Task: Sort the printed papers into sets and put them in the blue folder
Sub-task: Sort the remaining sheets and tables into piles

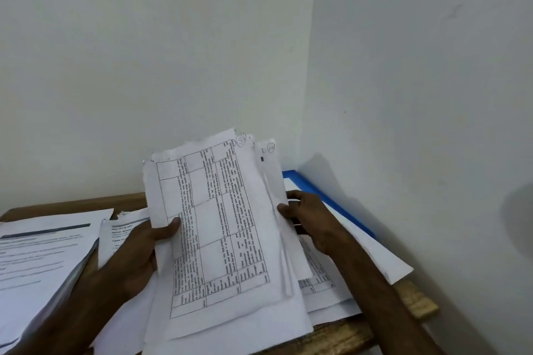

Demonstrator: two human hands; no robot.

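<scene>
I hold a sheaf of printed papers (219, 228) tilted up above the wooden table, the top sheet showing a ruled table of text. My left hand (138, 253) grips its left edge with the thumb on the front. My right hand (308, 219) clasps the right edge, fingers curled around several sheets. The blue folder (326, 196) lies at the back right against the wall, with only its blue rim showing beside white sheets that lie on it. More printed sheets (323, 279) rest flat under the raised sheaf.
A thick stack of printed papers (43, 256) sits at the left of the wooden table (415, 297), with a smaller crumpled sheet (121, 233) beside it. White walls meet in a corner just behind the table. The table's right edge lies close to the wall.
</scene>
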